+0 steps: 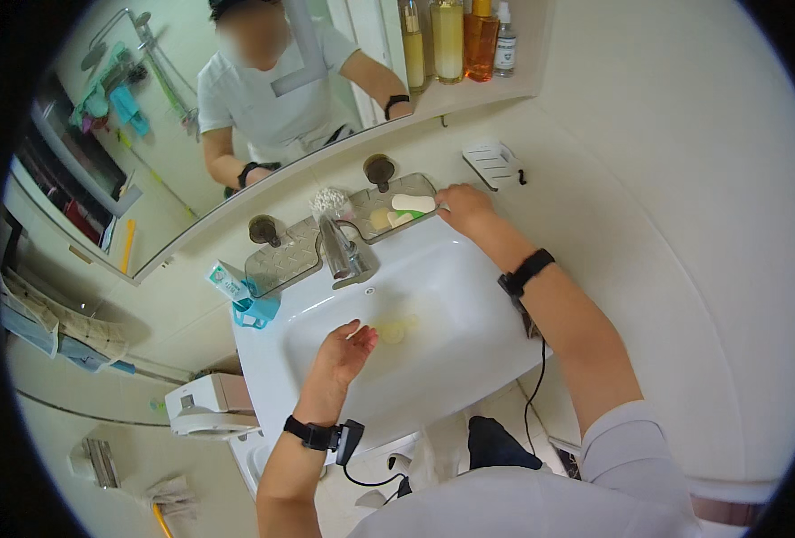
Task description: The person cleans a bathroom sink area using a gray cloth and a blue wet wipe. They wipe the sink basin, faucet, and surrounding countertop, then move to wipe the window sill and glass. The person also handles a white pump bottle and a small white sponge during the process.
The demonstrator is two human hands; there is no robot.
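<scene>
My left hand (349,352) hovers over the white washbasin (458,289), palm partly up, fingers loosely curled and nothing in it. Yellowish water or residue (392,332) colours the bottom of the basin. My right hand (468,210) reaches to the right end of the smoky translucent shelf (286,252). Its fingertips are beside a white soap bar (413,204); whether they grip anything is hidden. Smaller yellowish soap pieces (397,218) and a green item (419,215) lie next to that bar. Between the hands stands the chrome faucet (343,252).
Cotton swabs (330,202) stand behind the faucet. At the basin's left corner a blue cup (256,311) holds a toothpaste tube (228,281). A white soap dish (493,163) is fixed to the wall. Bottles (448,44) line a shelf beside the mirror (168,134). Black cables (538,390) hang from both wristbands.
</scene>
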